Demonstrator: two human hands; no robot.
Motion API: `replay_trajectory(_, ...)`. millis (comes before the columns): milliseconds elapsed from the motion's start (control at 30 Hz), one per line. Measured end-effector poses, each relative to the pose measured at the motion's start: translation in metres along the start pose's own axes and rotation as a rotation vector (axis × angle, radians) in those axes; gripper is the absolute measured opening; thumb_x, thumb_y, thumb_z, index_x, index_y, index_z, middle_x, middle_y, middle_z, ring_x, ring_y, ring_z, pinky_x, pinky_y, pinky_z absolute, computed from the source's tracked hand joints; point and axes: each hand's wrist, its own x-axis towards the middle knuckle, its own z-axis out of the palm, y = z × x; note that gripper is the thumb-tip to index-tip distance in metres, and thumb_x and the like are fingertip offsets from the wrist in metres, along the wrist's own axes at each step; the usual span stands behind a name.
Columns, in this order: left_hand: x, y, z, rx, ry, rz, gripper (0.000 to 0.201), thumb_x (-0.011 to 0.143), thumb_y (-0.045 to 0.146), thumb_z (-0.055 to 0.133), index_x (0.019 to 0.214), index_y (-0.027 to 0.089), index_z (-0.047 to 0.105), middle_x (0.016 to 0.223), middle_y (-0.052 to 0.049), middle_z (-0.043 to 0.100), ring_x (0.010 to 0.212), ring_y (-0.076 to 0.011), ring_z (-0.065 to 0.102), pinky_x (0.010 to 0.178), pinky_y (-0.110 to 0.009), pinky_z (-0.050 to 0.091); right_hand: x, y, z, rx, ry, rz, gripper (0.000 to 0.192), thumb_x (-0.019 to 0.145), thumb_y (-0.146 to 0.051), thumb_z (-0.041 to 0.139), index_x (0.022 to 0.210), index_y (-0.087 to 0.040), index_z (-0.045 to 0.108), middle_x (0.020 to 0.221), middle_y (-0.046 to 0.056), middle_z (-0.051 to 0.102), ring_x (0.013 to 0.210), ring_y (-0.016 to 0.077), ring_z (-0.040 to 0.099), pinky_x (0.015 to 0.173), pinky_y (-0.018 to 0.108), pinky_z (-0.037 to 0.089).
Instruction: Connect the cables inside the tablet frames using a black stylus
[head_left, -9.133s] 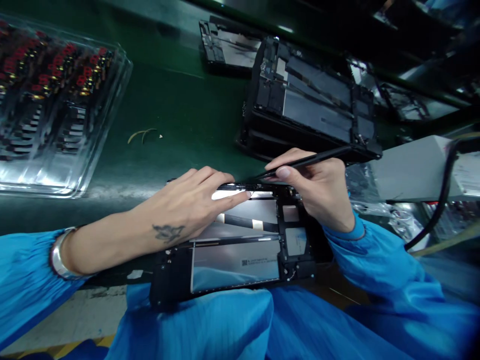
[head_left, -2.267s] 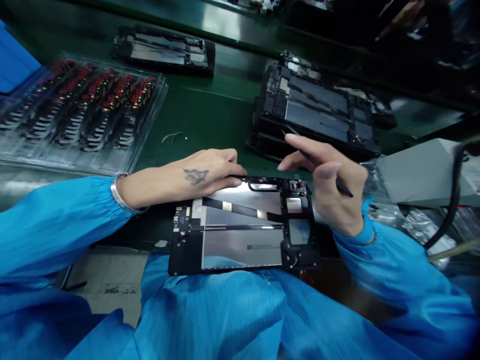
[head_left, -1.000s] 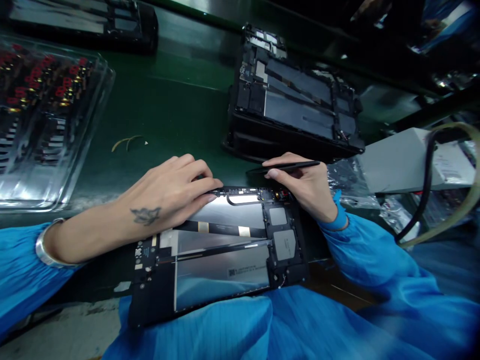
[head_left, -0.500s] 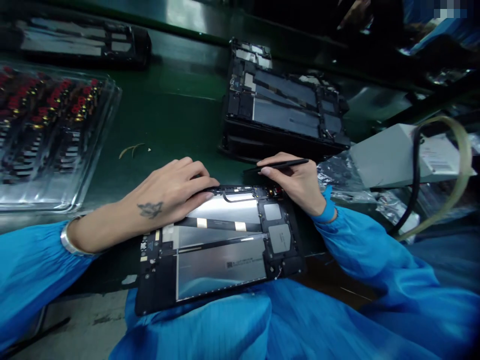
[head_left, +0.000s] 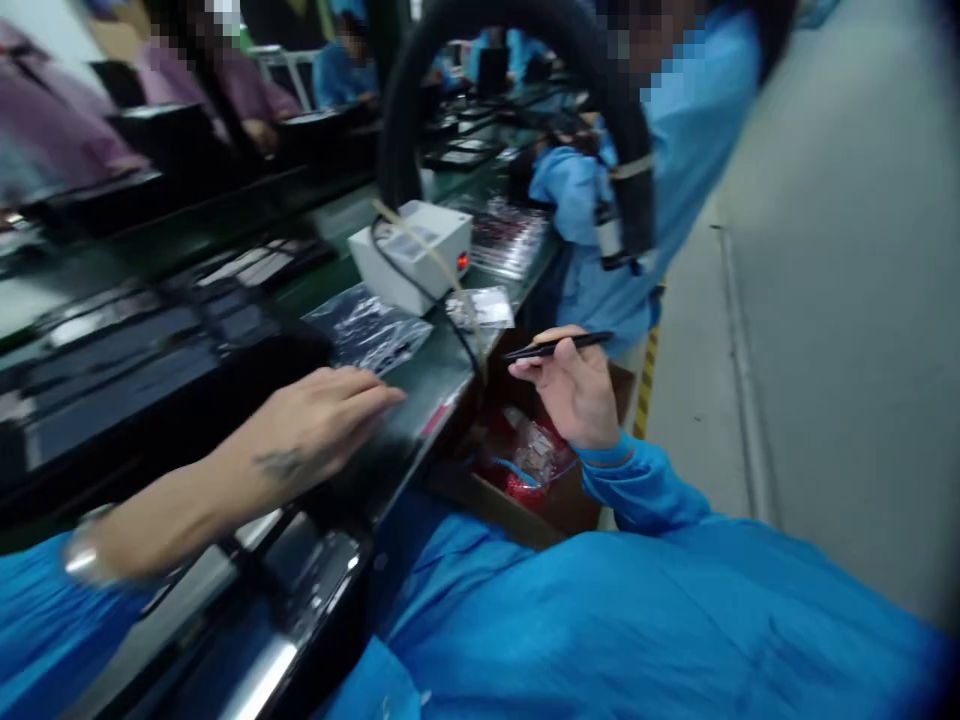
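My right hand (head_left: 577, 390) grips black tweezers (head_left: 555, 348), pointing left, above an open cardboard box (head_left: 504, 505) beside the bench. My left hand (head_left: 330, 415) is raised over the bench edge, fingers drawn together and pointing right; whether anything small sits between the fingertips is hidden by blur. Below my left forearm, at the lower left, lies the opened tablet (head_left: 300, 575), partly covered by my arm and cut off by the frame. Neither hand touches it.
Stacked opened tablets (head_left: 150, 360) stand on the left. A white device box (head_left: 412, 255) with a red display, cables and a clear plastic bag (head_left: 371, 325) sit on the bench. Plastic scraps (head_left: 532, 445) lie inside the cardboard box. A co-worker in blue (head_left: 675, 170) sits beyond; others work across.
The view has swung right, toward the cardboard box and the aisle. My left hand has lifted off the tablet. My right hand, still with the tweezers, has moved from the tablet to above the box.
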Motion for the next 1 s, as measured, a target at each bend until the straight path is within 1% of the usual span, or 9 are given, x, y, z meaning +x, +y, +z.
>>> replay_trajectory(67, 0.080, 0.025, 0.022, -0.391, -0.037, 0.015, 0.033, 0.102, 0.031, 0.047, 0.126, 0.018, 0.064, 0.122, -0.012, 0.070, 0.111, -0.0251, 0.066, 0.096, -0.042, 0.052, 0.001, -0.012, -0.045, -0.058, 0.235, -0.238, 0.027, 0.079, -0.049, 0.082, 0.088, -0.025, 0.073, 0.074, -0.006, 0.070, 0.068, 0.0092, 0.072, 0.076, 0.026, 0.065)
replay_trajectory(133, 0.146, 0.058, 0.048, -0.916, -0.007, -0.070, 0.042, 0.095, 0.032, 0.057, 0.134, 0.014, 0.057, 0.139, -0.016, 0.063, 0.126, -0.0252, 0.061, 0.110, -0.041, 0.047, 0.007, -0.019, -0.083, -0.030, 0.409, -0.338, 0.025, 0.079, -0.045, 0.083, 0.088, -0.024, 0.073, 0.075, -0.007, 0.070, 0.071, 0.0079, 0.072, 0.080, 0.025, 0.064)
replay_trajectory(233, 0.211, 0.101, 0.076, -1.566, -0.057, -0.210, 0.055, 0.090, 0.019, 0.055, 0.144, 0.011, 0.045, 0.159, -0.017, 0.043, 0.142, -0.0235, 0.050, 0.119, -0.038, 0.040, 0.023, -0.019, -0.124, 0.098, 0.458, -0.221, 0.029, 0.080, -0.051, 0.080, 0.089, -0.025, 0.069, 0.076, -0.008, 0.070, 0.080, 0.0066, 0.072, 0.088, 0.023, 0.062)
replay_trajectory(333, 0.242, 0.125, 0.085, -1.800, -0.009, -0.238, 0.060, 0.087, 0.009, 0.048, 0.147, 0.010, 0.040, 0.164, -0.015, 0.036, 0.149, -0.0208, 0.041, 0.121, -0.034, 0.036, 0.041, -0.007, -0.141, 0.126, 0.442, -0.132, 0.035, 0.079, -0.059, 0.078, 0.087, -0.026, 0.067, 0.080, -0.007, 0.071, 0.090, 0.0085, 0.073, 0.095, 0.025, 0.061)
replay_trajectory(500, 0.248, 0.125, 0.079, -1.817, 0.048, -0.249, 0.065, 0.086, 0.007, 0.044, 0.151, 0.009, 0.034, 0.164, -0.012, 0.037, 0.150, -0.0179, 0.039, 0.122, -0.031, 0.035, 0.055, 0.013, -0.138, 0.233, 0.488, -0.079, 0.037, 0.073, -0.058, 0.083, 0.085, -0.027, 0.067, 0.083, -0.005, 0.072, 0.095, 0.0113, 0.074, 0.097, 0.027, 0.063)
replay_trajectory(633, 0.243, 0.118, 0.078, -1.792, 0.066, -0.269, 0.064, 0.087, 0.009, 0.043, 0.151, 0.008, 0.033, 0.164, -0.013, 0.037, 0.149, -0.0181, 0.041, 0.121, -0.029, 0.037, 0.058, 0.025, -0.133, 0.253, 0.444, -0.069, 0.039, 0.074, -0.061, 0.081, 0.084, -0.026, 0.067, 0.085, -0.004, 0.072, 0.099, 0.0111, 0.073, 0.098, 0.025, 0.062)
replay_trajectory(800, 0.243, 0.121, 0.078, -1.791, 0.068, -0.272, 0.060, 0.087, 0.010, 0.043, 0.147, 0.012, 0.038, 0.162, -0.010, 0.040, 0.148, -0.0178, 0.042, 0.121, -0.030, 0.036, 0.069, 0.028, -0.137, 0.252, 0.412, -0.182, 0.035, 0.078, -0.059, 0.079, 0.083, -0.027, 0.067, 0.086, -0.003, 0.072, 0.102, 0.0116, 0.072, 0.097, 0.028, 0.064)
replay_trajectory(900, 0.224, 0.123, 0.069, -1.777, 0.076, -0.283, 0.056, 0.089, 0.012, 0.044, 0.145, 0.012, 0.043, 0.160, -0.011, 0.043, 0.148, -0.0201, 0.043, 0.121, -0.033, 0.037, 0.066, 0.020, -0.134, -0.057, 0.266, -0.380, 0.036, 0.093, -0.063, 0.060, 0.089, -0.028, 0.069, 0.083, -0.004, 0.069, 0.103, 0.0097, 0.071, 0.099, 0.028, 0.063)
replay_trajectory(1000, 0.171, 0.113, 0.041, -1.586, 0.040, -0.240, 0.044, 0.093, 0.018, 0.051, 0.137, 0.015, 0.054, 0.152, -0.011, 0.054, 0.144, -0.0253, 0.048, 0.120, -0.039, 0.040, 0.043, 0.013, -0.108, -0.488, 0.015, -0.521, 0.042, 0.104, -0.060, 0.037, 0.097, -0.036, 0.071, 0.077, -0.003, 0.065, 0.114, 0.0125, 0.067, 0.103, 0.032, 0.059)
